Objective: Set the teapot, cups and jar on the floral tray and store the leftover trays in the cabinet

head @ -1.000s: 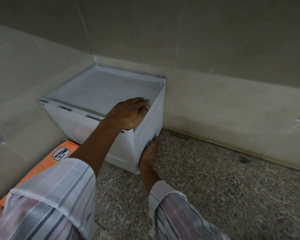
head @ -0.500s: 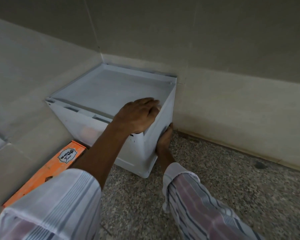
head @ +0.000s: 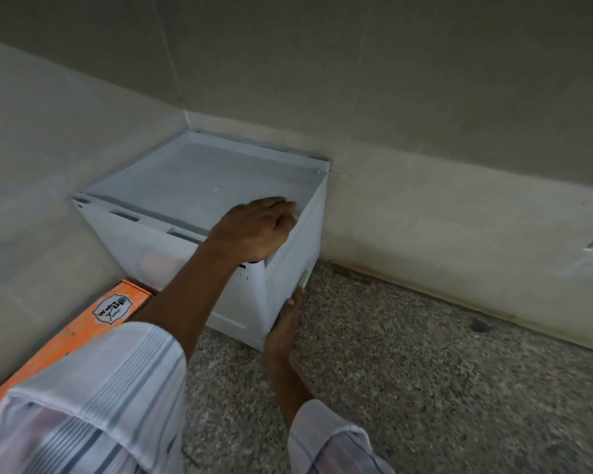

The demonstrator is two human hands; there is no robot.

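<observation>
Step in hand: the storing part of the task is judged to be under way, since only the cabinet (head: pixel 220 213), a low white box in the corner of the room, is being handled.
Left hand: the left hand (head: pixel 254 229) is laid over the cabinet's top front corner, palm down, fingers bent over the edge toward the top panel; the corner seems to be steadied or gripped, though how firmly cannot be told.
Right hand: the right hand (head: pixel 286 323) is pressed flat, fingers straight and together, against the cabinet's side wall low down, just beneath a small recessed handle.
Cabinet front: the frosted door face below the left wrist is seen closed; a pale rounded shape is dimly shown behind it, too blurred to name.
Task things: no teapot, cups, jar or floral tray are in view, so their places cannot be given.
Beside the left forearm: an orange box (head: pixel 83 333) is lying on the speckled floor (head: pixel 425 371), close to the cabinet's front.
Next move: access to the inside is judged to be needed; a firm hold at the top corner would be called for while the side or door is worked with the right hand.
</observation>
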